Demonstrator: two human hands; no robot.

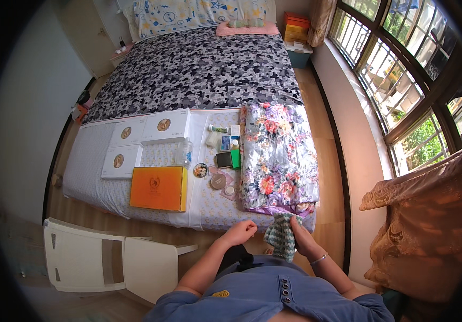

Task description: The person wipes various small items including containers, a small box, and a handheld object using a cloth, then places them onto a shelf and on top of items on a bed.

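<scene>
In my right hand [304, 238] I hold a green, grey and white patterned cloth [281, 237], which hangs down in front of my waist. My thumb lies over its top edge. My left hand [241, 232] is just left of the cloth and apart from it, its fingers curled in with nothing visible in them. Both hands are close to the foot of the bed. Right beyond the cloth lies a folded floral quilt [277, 161] with a purple edge. A round compact case [218, 181] and a small round white jar [230, 190] lie on the bed beyond my left hand.
An orange box [158, 189], white boxes [121, 161] and a clear plastic bottle [184, 153] occupy the bed's left side. Beside the quilt are a black box [223, 160] and a green box [235, 159]. A white chair [150, 265] stands at left; a curtain [424, 237] hangs at right.
</scene>
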